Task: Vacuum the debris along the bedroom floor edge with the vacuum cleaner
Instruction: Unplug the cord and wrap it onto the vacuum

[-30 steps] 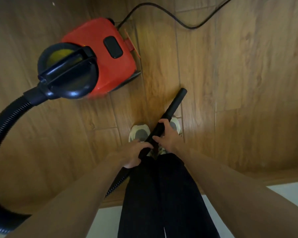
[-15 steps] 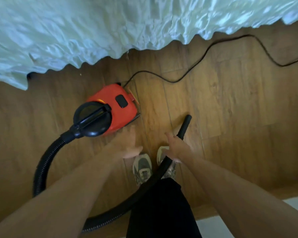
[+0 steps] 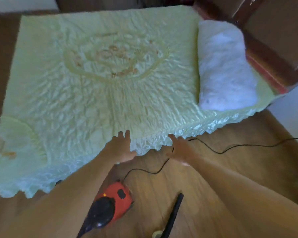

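The red canister vacuum cleaner [image 3: 118, 198] with its black front dome sits on the wooden floor [image 3: 205, 177] below my left forearm. Its black nozzle tube [image 3: 175, 211] lies free on the floor to the right, touched by neither hand. My left hand [image 3: 122, 146] is stretched forward with fingers apart, over the scalloped edge of the bed cover. My right hand [image 3: 178, 148] is also stretched out and holds nothing, above the floor by the bed's edge. No debris can be made out on the blurred floor.
A bed with a pale green quilted cover [image 3: 100, 79] fills the upper view. A white rolled pillow [image 3: 224, 66] lies at its right end. The black power cord [image 3: 230, 148] snakes across the floor to the right. A dark wooden headboard [image 3: 265, 54] stands far right.
Both hands let go of the nozzle tube, which now lies on the floor. My view has lifted from the floor to the bed, and both hands reach forward toward the cover's edge.
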